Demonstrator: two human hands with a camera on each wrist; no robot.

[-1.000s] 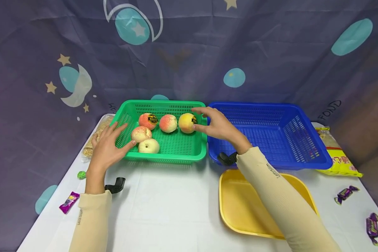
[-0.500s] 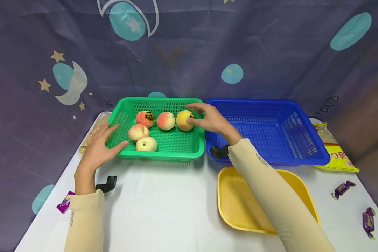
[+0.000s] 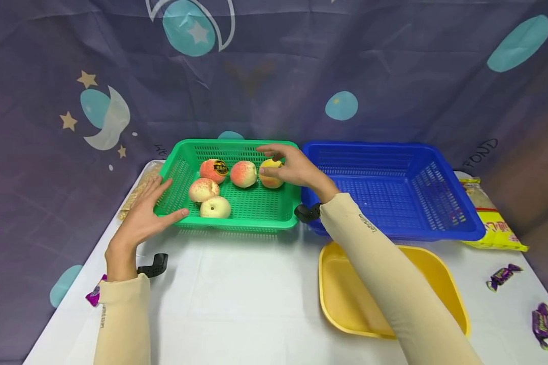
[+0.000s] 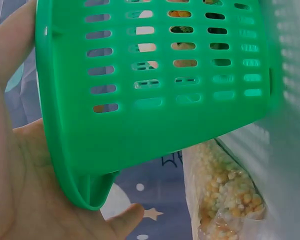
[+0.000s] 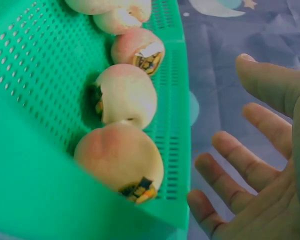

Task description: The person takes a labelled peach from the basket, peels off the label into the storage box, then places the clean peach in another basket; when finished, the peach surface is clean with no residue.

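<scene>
Several peaches lie in a green basket (image 3: 260, 208) on the white table. At its right is a yellow peach (image 3: 269, 181), and next to that a pink peach (image 3: 243, 174). A red peach (image 3: 210, 170), a speckled peach (image 3: 203, 190) and a pale peach (image 3: 215, 207) sit at the left. My right hand (image 3: 294, 167) hovers over the yellow peach, fingers spread and holding nothing; the right wrist view shows them apart from the fruit. My left hand (image 3: 141, 215) is at the basket's left rim, fingers extended; in the left wrist view the rim (image 4: 49, 115) lies across the palm.
A blue basket (image 3: 370, 200) stands right of the green one, with a yellow tray (image 3: 342, 299) before it. A yellow snack bag (image 3: 495, 225) and purple candies (image 3: 502, 276) lie at the right. A bag of corn kernels (image 4: 230, 190) lies at the left.
My right hand has moved left, from the basket's right side to over the yellow peach. The left hand has shifted slightly left. The peaches stay in place.
</scene>
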